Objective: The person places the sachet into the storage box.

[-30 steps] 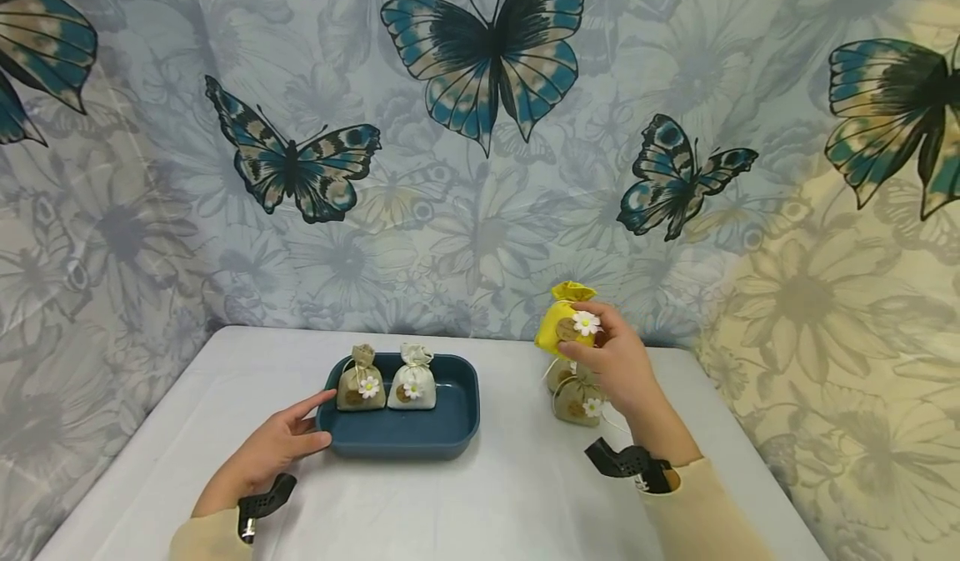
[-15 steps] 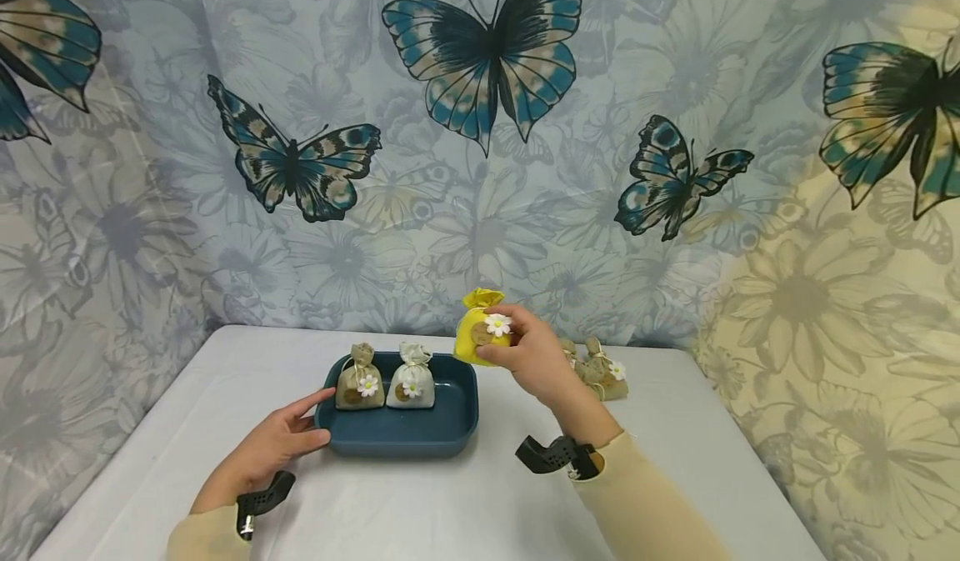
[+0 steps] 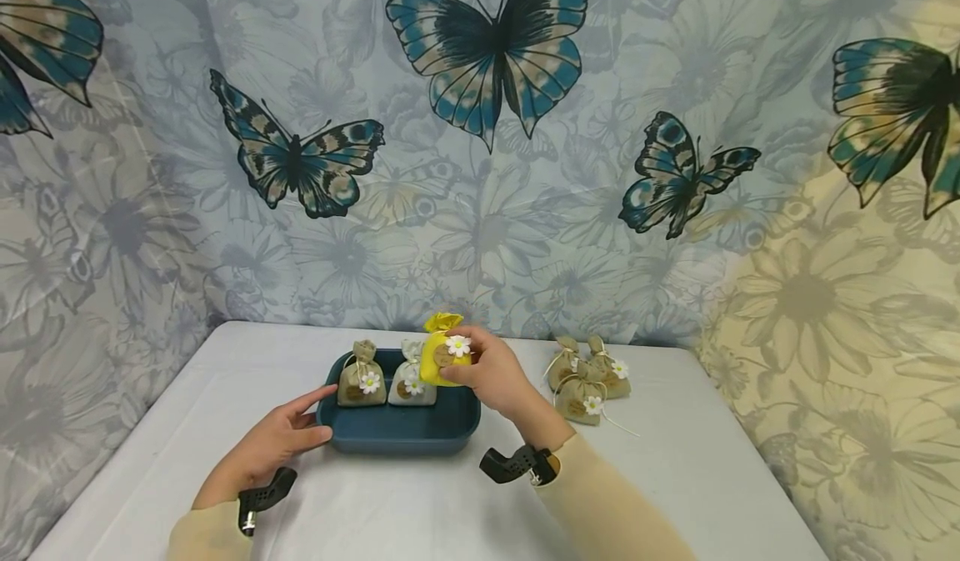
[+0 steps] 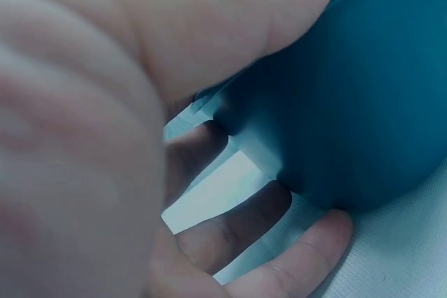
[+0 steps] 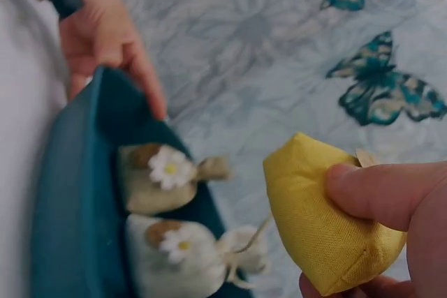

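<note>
My right hand [image 3: 498, 378] holds a yellow drawstring sachet [image 3: 433, 359] with a white flower over the right part of a blue tray [image 3: 405, 444]. Thumb and fingers pinch the sachet [image 5: 325, 221], as the right wrist view shows. Inside the tray, a tan sachet [image 3: 360, 388] and a white sachet [image 3: 412, 393] stand side by side; the yellow one partly covers the white one in the head view. My left hand [image 3: 281, 444] touches the tray's left end with extended fingers, thumb toward the front. In the left wrist view, fingertips [image 4: 335, 225] rest against the tray's outer wall [image 4: 363, 116].
On the right of the white-covered table [image 3: 360, 511], several tan sachets [image 3: 581, 398] sit in a close group, a loose string trailing from them. A butterfly-print cloth [image 3: 487, 252] hangs behind the table.
My right hand has carried the yellow sachet leftward from above the tan group, then lower over the tray. The tan group is now uncovered. My left hand stays at the tray.
</note>
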A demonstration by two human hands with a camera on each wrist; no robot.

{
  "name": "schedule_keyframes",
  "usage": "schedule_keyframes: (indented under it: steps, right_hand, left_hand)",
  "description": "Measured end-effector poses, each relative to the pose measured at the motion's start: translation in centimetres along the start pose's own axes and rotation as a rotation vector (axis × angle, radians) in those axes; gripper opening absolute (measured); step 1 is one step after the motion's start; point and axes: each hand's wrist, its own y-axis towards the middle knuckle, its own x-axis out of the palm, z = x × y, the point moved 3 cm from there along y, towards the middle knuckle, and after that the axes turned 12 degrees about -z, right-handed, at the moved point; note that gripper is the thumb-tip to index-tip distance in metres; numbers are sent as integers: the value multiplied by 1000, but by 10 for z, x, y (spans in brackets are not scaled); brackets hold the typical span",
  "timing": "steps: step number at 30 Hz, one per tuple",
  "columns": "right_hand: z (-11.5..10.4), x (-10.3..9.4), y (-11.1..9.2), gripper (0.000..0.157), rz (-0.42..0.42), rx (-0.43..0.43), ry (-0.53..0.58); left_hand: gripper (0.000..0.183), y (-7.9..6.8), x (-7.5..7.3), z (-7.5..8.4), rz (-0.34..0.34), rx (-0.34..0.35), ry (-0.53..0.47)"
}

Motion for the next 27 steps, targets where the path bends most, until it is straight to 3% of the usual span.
schedule_keyframes:
  steps: [9,20,27]
  right_hand:
    - [36,9,12,52,8,29,-231]
    - [53,10,15,55,80,96,-393]
    - [63,13,20,51,97,36,-461]
  left_hand:
    - [75,0,-1,-1,5,-6,0]
    - [74,0,0,-2,-1,1,-1]
    - [73,1,-1,-3,-3,9,2]
